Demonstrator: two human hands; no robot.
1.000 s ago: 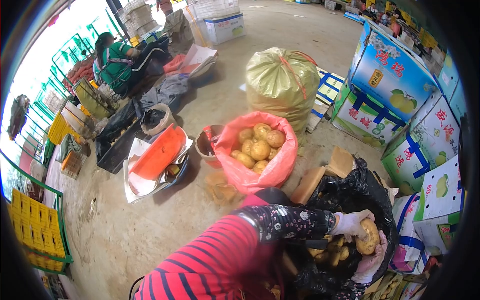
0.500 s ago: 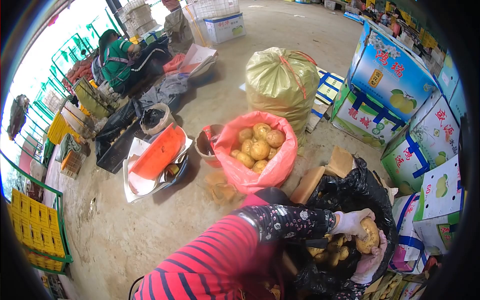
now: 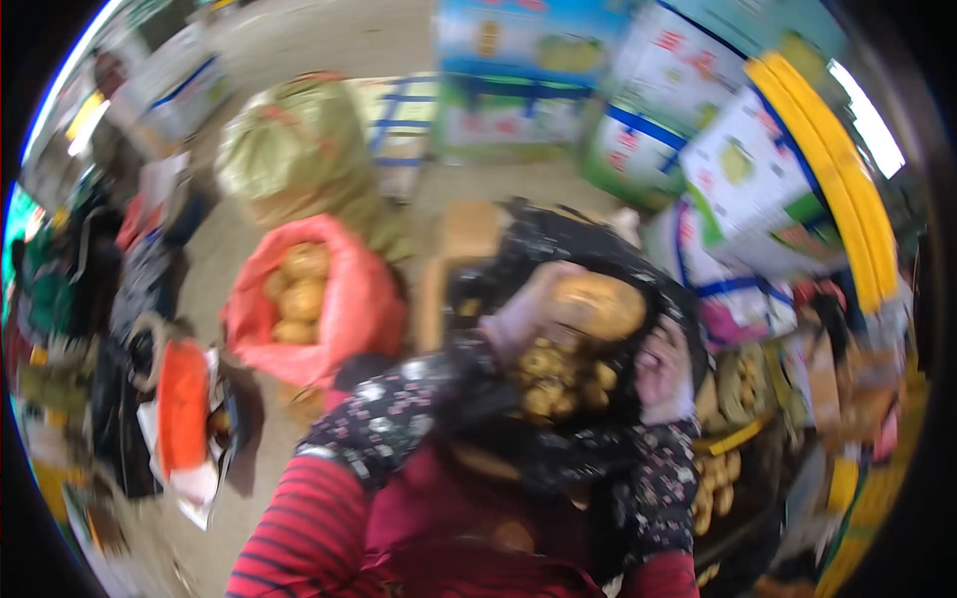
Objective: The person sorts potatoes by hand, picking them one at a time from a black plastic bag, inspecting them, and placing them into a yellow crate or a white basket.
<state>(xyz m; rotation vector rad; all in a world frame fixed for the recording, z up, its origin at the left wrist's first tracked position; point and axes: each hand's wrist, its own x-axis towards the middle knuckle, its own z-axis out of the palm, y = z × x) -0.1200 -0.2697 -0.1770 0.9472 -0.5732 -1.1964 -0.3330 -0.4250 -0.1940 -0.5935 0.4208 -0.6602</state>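
Note:
A large potato point(image 3: 600, 307) is gripped by my left hand point(image 3: 533, 311), which wears a pale glove and comes in from its left side. Just right of and below that potato is my right hand point(image 3: 663, 371), also gloved, apart from it with its fingers loosely spread and nothing visible in them. Both hands are over a container lined with a black plastic bag point(image 3: 543, 234). Smaller potatoes point(image 3: 546, 379) lie inside it, below my hands. Motion blur softens the fingers.
A pink bag point(image 3: 371, 309) of big potatoes stands to the left, with a tied yellow-green sack point(image 3: 299, 149) behind it. Printed fruit cartons point(image 3: 753, 169) are stacked at the back right. An orange basin point(image 3: 183, 404) lies at left; more potatoes point(image 3: 716, 488) are at lower right.
My head view has swung right and down, so the bags appear further left. The potato has left my right hand's fingers and is now in my left hand alone.

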